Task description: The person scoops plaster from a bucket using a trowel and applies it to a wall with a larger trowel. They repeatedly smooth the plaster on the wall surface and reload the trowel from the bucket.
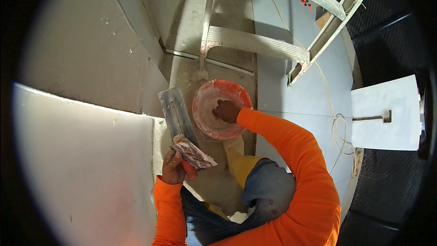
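Observation:
My left hand (174,167) is closed round the tools at lower center: a putty knife (193,152) with a red handle and a pink-smeared blade, lying across a long grey steel trowel (176,111). My right hand (226,111) reaches inside an orange bucket (200,105) coated with white paste, its fingers curled; what they hold, if anything, is hidden. The bucket stands on the grey, dusty floor beside my bent leg and yellow boot.
An aluminum ladder (259,41) stands above the bucket. Grey boards (91,164) fill the left. On the right are a pale board (287,100), a looped cord (339,134), a white panel (382,98) with a cutout, and dark textured sheeting (387,177). A thin strip (230,68) lies by the ladder.

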Action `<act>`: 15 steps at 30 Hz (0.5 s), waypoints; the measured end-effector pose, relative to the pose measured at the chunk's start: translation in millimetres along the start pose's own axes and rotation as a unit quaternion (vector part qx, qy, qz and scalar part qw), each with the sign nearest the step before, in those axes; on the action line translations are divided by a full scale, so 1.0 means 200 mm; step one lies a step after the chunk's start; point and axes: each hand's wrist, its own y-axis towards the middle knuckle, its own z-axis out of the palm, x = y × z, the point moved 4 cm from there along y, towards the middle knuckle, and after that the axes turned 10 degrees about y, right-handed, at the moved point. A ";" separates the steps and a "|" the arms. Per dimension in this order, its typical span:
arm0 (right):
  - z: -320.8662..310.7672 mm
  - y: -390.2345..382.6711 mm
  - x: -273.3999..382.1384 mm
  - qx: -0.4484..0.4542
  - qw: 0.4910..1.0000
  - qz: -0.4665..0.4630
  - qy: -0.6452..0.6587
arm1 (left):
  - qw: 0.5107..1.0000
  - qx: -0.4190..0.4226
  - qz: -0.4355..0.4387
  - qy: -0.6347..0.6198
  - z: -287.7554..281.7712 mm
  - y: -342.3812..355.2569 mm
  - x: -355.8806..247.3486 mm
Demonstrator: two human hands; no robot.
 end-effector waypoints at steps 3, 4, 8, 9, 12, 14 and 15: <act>-0.01 -0.02 0.03 0.002 0.996 0.022 0.082 | 1.000 -0.003 0.000 -0.001 0.00 0.01 -0.01; -0.01 -0.02 0.02 0.009 0.993 0.041 0.112 | 1.000 -0.005 0.004 -0.001 0.01 0.02 -0.02; 0.01 0.05 -0.08 0.114 0.964 0.122 0.208 | 0.999 -0.011 0.004 0.032 0.05 0.04 -0.04; -0.01 0.08 -0.11 0.106 0.966 0.105 0.212 | 0.998 -0.012 -0.001 0.059 0.07 0.04 -0.04; -0.07 0.11 -0.19 0.083 0.960 0.072 0.258 | 0.993 -0.007 -0.015 0.119 0.12 0.05 -0.07; -0.13 0.07 -0.21 0.109 0.938 0.097 0.315 | 0.991 0.002 -0.021 0.136 0.16 0.05 -0.10; -0.18 0.03 -0.21 0.082 0.923 0.097 0.362 | 0.990 -0.012 -0.004 0.139 0.18 0.04 -0.13</act>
